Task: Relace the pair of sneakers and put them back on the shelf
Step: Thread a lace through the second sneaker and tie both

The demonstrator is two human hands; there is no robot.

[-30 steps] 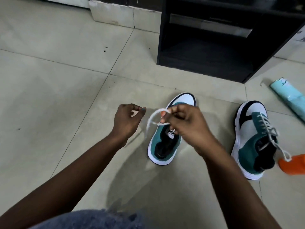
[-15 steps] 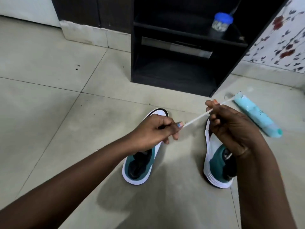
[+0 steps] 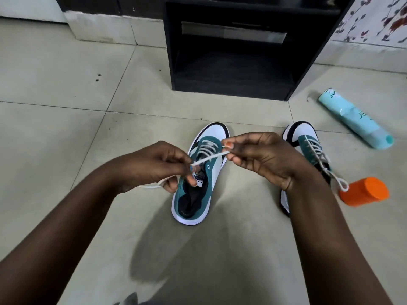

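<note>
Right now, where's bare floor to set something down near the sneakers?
Free: the pale tiled floor left of the teal-and-white sneaker being laced, and the strip between it and the black shelf unit. Crowded: right side, around the laced sneaker, orange-capped container and turquoise tube.

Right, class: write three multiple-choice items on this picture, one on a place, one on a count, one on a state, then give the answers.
1. Where is the orange container?
A. On the floor by the right sneaker
B. Inside the black shelf unit
C. In the left hand

2. How many sneakers are in view?
A. One
B. Two
C. Three

3. How is the white lace held?
A. Lying loose on the floor
B. Pinched by the right hand only
C. Stretched between both hands

Answers: 1 A, it lies on the tiles beside that shoe. 2 B, the left sneaker and the right one. 3 C, each hand pinches it.
</note>
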